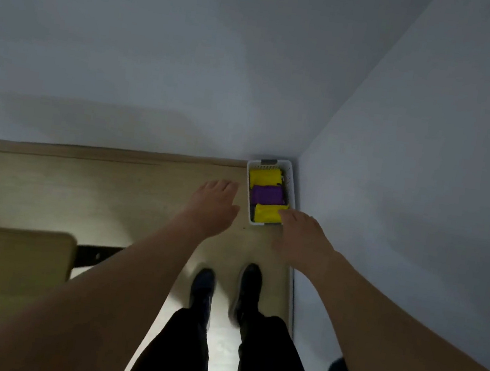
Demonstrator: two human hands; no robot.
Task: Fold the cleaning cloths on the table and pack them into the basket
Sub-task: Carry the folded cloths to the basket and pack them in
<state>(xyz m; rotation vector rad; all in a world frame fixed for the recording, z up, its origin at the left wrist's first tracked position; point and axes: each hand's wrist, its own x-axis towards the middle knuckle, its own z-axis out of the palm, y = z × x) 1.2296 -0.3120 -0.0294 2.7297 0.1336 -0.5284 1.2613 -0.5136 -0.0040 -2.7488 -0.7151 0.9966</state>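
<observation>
- The white basket (pixel 289 188) is sitting at the far right corner of the bench (pixel 82 182), close against the wall (pixel 425 178).
- Three folded cloths are lying in a row inside it: a yellow cloth (pixel 264 176) farthest away, a purple cloth (pixel 267 195) in the middle, and a second yellow cloth (pixel 268 213) nearest the person.
- The right hand (pixel 302 236) is reaching over the near end of the basket, its grip spread open, fingertips (pixel 288 214) touching the near yellow cloth; it appears to be pressing rather than holding, though motion blur is making this uncertain.
- The left hand (pixel 215 203) is hovering above the bench just beside the basket, grip open and holding nothing.
- No loose cloths are showing on the visible bench, so packing is judged to be at its finishing stage.
- To do this step well: press the near cloth down flat and level with its neighbours, steady the basket wall with the left hand, and avoid dragging the fold open on withdrawal.
</observation>
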